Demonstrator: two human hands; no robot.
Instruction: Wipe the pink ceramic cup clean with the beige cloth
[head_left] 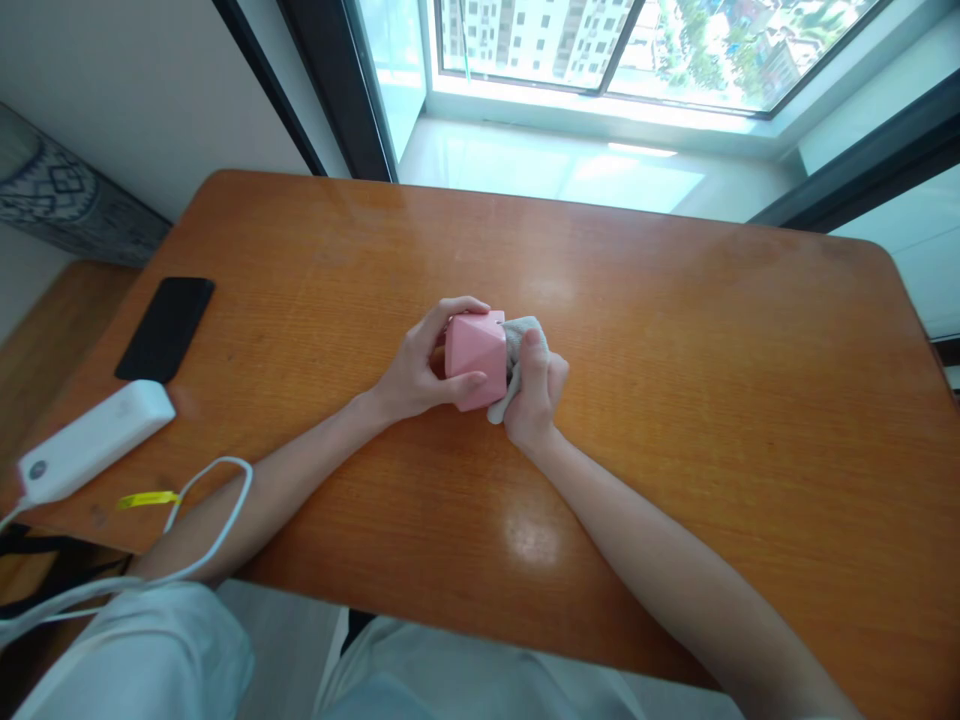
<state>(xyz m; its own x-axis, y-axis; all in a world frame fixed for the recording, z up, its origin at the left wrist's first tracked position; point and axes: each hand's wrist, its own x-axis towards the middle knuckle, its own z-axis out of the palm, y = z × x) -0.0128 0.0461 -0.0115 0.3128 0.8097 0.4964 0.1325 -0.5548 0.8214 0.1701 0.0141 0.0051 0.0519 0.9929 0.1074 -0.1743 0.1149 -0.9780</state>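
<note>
A pink faceted pot-like object (pixel 477 358) is held over the middle of the table by my left hand (pixel 424 365), with the thumb on its near side and the fingers around its far side. On its right, my right hand (pixel 536 390) is closed on a grey cloth (pixel 517 350), the thumb lying on top. The cloth presses against the pink object's right end, which it partly covers. Whether that end is hollow is hidden by the cloth.
A black phone (pixel 166 328) lies at the left of the wooden table (pixel 712 400). Near it sits a white power strip (pixel 97 440). A white cable (pixel 225 520) with a yellow tag (pixel 148 499) loops over my left forearm. A window (pixel 600 50) stands beyond the far edge.
</note>
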